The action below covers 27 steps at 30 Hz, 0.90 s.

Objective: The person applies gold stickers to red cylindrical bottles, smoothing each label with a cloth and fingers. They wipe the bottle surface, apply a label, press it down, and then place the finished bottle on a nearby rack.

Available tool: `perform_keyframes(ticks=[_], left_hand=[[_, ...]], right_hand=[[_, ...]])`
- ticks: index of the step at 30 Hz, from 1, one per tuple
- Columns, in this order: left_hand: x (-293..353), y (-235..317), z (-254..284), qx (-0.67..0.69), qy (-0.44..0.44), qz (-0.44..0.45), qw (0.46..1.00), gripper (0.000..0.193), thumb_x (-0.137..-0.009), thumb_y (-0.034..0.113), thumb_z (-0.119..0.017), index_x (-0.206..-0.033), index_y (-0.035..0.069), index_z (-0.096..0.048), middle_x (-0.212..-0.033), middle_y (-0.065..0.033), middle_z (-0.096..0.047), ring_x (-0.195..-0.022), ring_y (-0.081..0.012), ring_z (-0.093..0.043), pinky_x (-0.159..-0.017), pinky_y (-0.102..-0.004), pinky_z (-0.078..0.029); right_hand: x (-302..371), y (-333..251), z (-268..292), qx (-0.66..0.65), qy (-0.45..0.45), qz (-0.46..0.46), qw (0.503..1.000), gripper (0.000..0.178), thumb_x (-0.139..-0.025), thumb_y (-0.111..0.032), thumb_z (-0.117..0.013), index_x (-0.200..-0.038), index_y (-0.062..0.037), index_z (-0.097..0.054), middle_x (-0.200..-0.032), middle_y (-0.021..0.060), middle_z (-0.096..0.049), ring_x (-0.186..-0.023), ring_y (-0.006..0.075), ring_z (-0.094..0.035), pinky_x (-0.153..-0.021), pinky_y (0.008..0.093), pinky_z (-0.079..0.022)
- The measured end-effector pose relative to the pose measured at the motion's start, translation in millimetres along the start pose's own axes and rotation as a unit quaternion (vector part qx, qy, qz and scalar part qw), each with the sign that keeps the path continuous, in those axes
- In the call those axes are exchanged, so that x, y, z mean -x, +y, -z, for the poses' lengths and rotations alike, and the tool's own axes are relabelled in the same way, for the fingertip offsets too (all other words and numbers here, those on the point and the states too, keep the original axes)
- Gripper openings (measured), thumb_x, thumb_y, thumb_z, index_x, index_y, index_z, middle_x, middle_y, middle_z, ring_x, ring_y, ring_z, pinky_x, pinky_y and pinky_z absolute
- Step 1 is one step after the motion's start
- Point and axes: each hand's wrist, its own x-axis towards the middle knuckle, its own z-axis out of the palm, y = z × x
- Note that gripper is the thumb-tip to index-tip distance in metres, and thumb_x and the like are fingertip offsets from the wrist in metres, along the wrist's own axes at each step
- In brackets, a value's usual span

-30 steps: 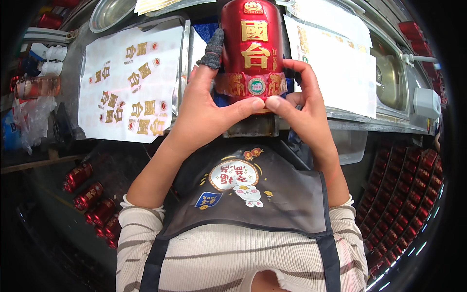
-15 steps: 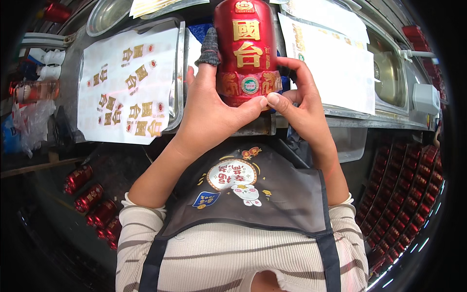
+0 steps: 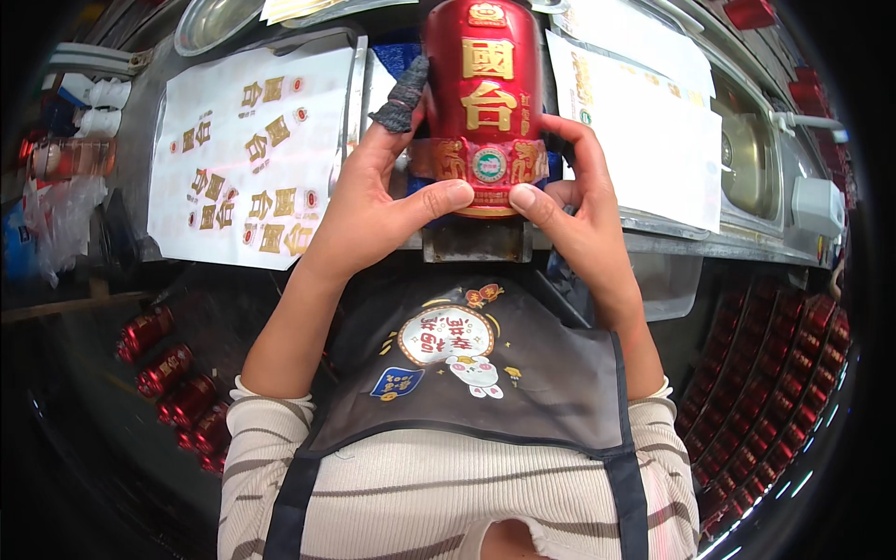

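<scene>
I have a glossy red ceramic bottle held upright between both hands, just above the front edge of the steel workbench, which I take as my landmark. My left hand wraps the bottle's left side, its thumb pressed flat across the gold and red label band near the bottle's base, and its index finger wears a dark grey finger cot that rests against the bottle's wall. My right hand closes on the right side, thumb meeting the band from the other way, fingers curled behind the bottle, so both grips are closed firmly on it. On the workbench to the left of the bottle lies a white sheet of gold and red stickers; to the right of the bottle lies another white backing sheet, and beyond it a steel basin is set into the bench. Below the bench's left end, red bottles lie in a row on the floor; below its right end, many more stand packed in rows. My dark apron hangs beneath the bench edge
</scene>
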Motion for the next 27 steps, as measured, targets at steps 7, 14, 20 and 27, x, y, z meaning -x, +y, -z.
perform_keyframes(ticks=[7,14,20,27], left_hand=[[2,-8,18,0.065,-0.031,0.063,0.995,0.068,-0.094,0.002,-0.066,-0.154,0.000,-0.033,-0.156,-0.0138,-0.040,-0.145,-0.0217,-0.037,-0.119,-0.0382,-0.029],[3,-12,6,0.088,-0.015,0.035,0.995,0.065,-0.097,0.012,-0.067,-0.153,0.001,-0.035,-0.154,-0.0128,-0.043,-0.141,-0.0214,-0.041,-0.116,-0.0377,-0.034],[-5,-15,-8,0.067,0.059,0.013,0.996,0.060,-0.090,0.024,-0.078,-0.138,0.000,-0.050,-0.128,-0.0101,-0.055,-0.121,-0.0176,-0.055,-0.103,-0.0345,-0.045],[-3,-14,-6,0.098,0.055,0.031,0.993,0.060,-0.090,0.024,-0.079,-0.138,0.000,-0.052,-0.129,-0.0111,-0.058,-0.117,-0.0168,-0.057,-0.102,-0.0339,-0.046]], right_hand=[[0,-9,10,-0.037,-0.040,-0.021,0.998,0.063,-0.087,-0.013,-0.075,-0.141,-0.0017,-0.042,-0.131,0.0113,-0.052,-0.073,0.0042,-0.058,-0.063,0.0189,-0.048],[0,-8,-6,-0.038,0.029,-0.006,0.999,0.058,-0.093,-0.019,-0.071,-0.139,0.0009,-0.042,-0.129,0.0144,-0.056,-0.088,0.0106,-0.065,-0.075,0.0227,-0.053],[-7,-12,-23,-0.036,0.062,0.003,0.997,0.051,-0.093,-0.020,-0.073,-0.128,0.0008,-0.042,-0.112,0.0154,-0.065,-0.087,0.0104,-0.066,-0.071,0.0227,-0.054],[-9,-10,-25,-0.034,0.062,0.021,0.997,0.051,-0.093,-0.021,-0.073,-0.127,-0.0001,-0.040,-0.113,0.0168,-0.064,-0.087,0.0104,-0.067,-0.073,0.0238,-0.055]])
